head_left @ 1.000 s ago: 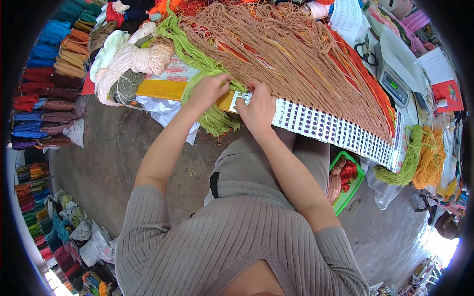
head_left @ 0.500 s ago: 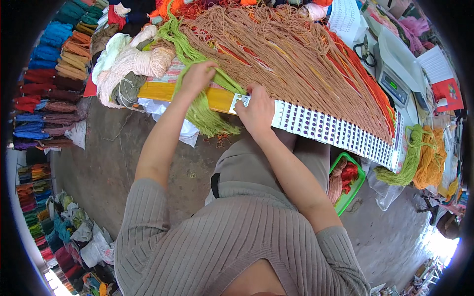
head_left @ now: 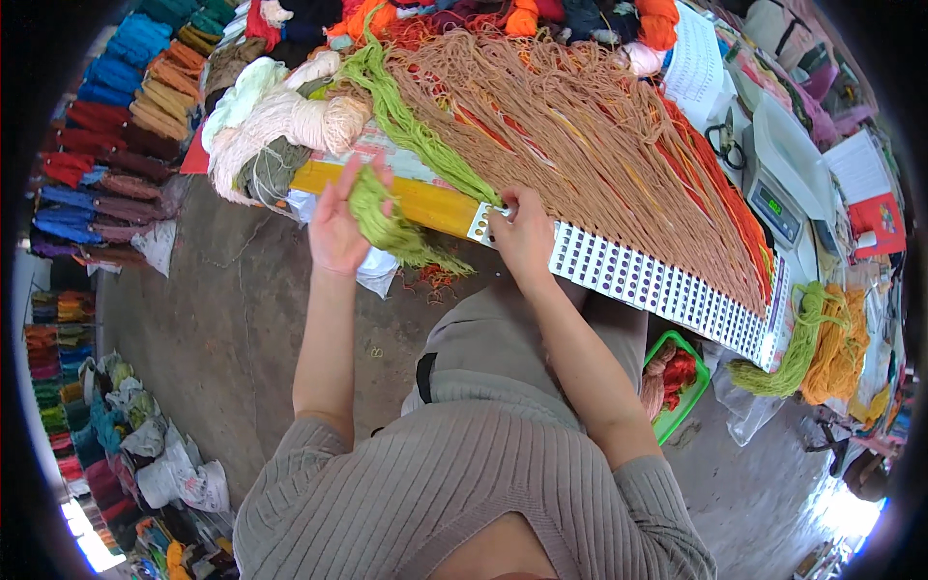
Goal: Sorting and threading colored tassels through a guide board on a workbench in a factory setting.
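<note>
A bundle of light green yarn [head_left: 416, 135] runs down over the table's left part to a white perforated card [head_left: 619, 261]. My right hand [head_left: 523, 237] is at the card's left end, thumb and finger pinched where the green strands meet the holes. Off the yellow table edge [head_left: 425, 202], my left hand [head_left: 338, 232] is turned palm up with its fingers around the loose, cut-looking end of green yarn [head_left: 382, 217]. Many brown strands [head_left: 570, 126] fan from the card's other holes across the table, with red and orange ones among them.
Pale skeins [head_left: 290, 126] lie at the table's left end. Scissors [head_left: 723, 145] and a digital scale [head_left: 778, 208] are at the right, with green and orange skeins [head_left: 836, 333] hanging nearby. A green basket [head_left: 681, 420] of yarn stands on the floor by my knee.
My left hand has moved down and left from above the table edge, turning palm up with the loose green yarn end. My right hand stays at the card's left end. The view has shifted slightly.
</note>
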Demonstrator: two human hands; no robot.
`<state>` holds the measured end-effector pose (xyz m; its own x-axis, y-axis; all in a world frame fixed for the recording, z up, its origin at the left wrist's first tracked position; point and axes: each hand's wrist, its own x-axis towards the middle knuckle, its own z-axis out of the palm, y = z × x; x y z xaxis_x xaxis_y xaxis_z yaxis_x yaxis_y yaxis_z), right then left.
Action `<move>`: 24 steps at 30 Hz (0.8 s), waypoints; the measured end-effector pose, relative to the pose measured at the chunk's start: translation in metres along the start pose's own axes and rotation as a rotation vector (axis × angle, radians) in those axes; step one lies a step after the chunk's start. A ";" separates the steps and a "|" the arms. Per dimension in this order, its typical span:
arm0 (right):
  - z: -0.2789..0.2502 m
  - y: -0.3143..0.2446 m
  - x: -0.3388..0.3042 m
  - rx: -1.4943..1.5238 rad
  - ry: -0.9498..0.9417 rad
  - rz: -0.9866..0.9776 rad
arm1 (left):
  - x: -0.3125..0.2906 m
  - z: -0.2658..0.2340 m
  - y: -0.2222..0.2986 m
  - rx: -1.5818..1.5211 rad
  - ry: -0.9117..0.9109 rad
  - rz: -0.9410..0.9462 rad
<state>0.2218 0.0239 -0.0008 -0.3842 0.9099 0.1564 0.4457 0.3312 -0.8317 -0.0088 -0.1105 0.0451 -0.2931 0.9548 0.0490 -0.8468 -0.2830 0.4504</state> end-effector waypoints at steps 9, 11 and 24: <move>-0.021 -0.054 -0.018 0.681 -0.246 0.005 | 0.005 0.071 -0.054 -0.055 -0.250 -0.189; -0.029 -0.058 -0.020 0.599 -0.296 0.000 | 0.005 0.075 -0.058 -0.025 -0.232 -0.191; -0.071 -0.057 -0.015 0.121 -0.301 -0.194 | -0.002 0.055 -0.042 0.117 -0.014 -0.280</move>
<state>0.2599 0.0090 0.0818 -0.6803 0.7133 0.1686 0.2494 0.4416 -0.8619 0.0516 -0.0956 0.0756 -0.0480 0.9957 -0.0796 -0.8367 0.0035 0.5476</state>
